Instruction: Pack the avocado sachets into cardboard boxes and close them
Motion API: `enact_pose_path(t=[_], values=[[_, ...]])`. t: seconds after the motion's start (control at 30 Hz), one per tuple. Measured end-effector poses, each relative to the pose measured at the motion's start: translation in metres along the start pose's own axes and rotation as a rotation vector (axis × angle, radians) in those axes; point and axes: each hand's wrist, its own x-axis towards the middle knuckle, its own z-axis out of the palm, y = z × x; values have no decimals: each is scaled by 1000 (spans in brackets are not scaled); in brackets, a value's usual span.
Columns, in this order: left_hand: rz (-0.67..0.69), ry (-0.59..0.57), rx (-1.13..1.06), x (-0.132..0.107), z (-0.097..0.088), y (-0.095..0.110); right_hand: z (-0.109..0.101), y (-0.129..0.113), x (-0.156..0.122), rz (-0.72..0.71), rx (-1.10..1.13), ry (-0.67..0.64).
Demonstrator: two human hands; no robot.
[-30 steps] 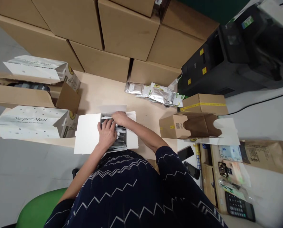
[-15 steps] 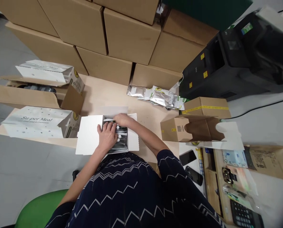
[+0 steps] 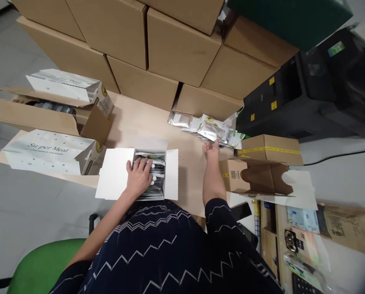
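Observation:
An open white carton (image 3: 115, 173), flaps folded out, stands on the table in front of me. Upright silvery pouches (image 3: 156, 185) with white caps fill it in a row. My left hand (image 3: 139, 176) lies over these pouches with its fingers spread. Farther right, my right hand (image 3: 212, 149) is at the near edge of a loose pile of silver and white pouches (image 3: 213, 128). Its fingers are apart, and I see nothing held in them; whether they touch the pile I cannot tell.
Large cardboard boxes (image 3: 182, 47) are stacked along the back. To the left stand white printed cartons (image 3: 47, 151) and an open brown box (image 3: 32, 116). On the right are small brown boxes (image 3: 236, 175) and a black machine (image 3: 292, 102). A green chair (image 3: 44, 265) is behind me at left.
My right hand has left the white carton and moved right and away from me to the pouch pile. The left hand stays over the pouches in the carton. The view has shifted slightly.

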Motion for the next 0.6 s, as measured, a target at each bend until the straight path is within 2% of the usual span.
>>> enact_pose_path(t=[0.1, 0.3, 0.43, 0.53, 0.6], values=[[5, -6, 10, -1, -1, 0, -1, -8, 15, 82, 117, 119], [2, -17, -11, -1, -2, 1, 2, -17, 17, 63, 157, 26], [-6, -20, -28, -1, -2, 1, -11, -5, -11, 60, 187, -202], [-15, -28, -45, -1, -2, 1, -21, 6, -51, -41, 195, -435], [-16, -29, -48, -1, -2, 1, -26, 10, -83, -136, 149, -527]])
